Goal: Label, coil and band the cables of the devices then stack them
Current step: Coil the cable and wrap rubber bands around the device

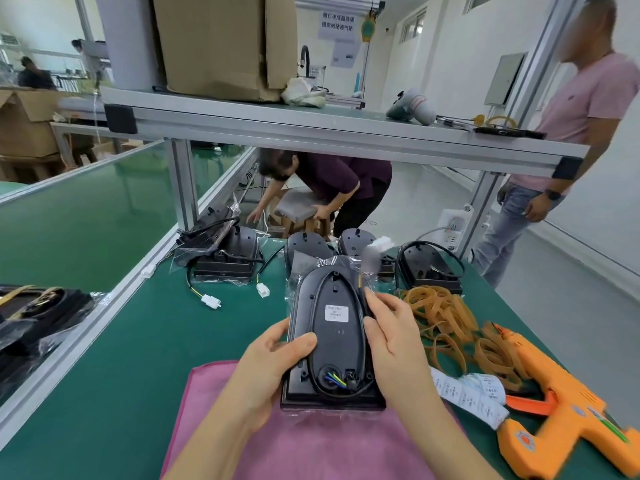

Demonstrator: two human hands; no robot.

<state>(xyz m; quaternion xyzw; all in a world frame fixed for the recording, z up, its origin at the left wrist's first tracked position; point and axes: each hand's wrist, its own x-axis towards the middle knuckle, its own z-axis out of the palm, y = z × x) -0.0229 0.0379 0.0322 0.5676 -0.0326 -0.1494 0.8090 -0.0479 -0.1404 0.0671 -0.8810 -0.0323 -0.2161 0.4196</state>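
White walls, green-topped workbench [104, 358]

bare green mat [145, 344] lies open leftward; rubber bands [446, 317] and label gun [554, 407] crowd the right.

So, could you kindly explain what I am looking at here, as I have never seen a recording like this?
There is no machine here: a person works with two bare hands, and the single picture comes from a camera worn on the head, looking forward and down. The left hand and right hand hold a black device by its sides, above a pink cloth. Its cable lies looped on its back, around a white label. On the green table lie a heap of rubber bands, an orange label gun with a paper strip, and more devices at the far end. Two other people are beyond the table.
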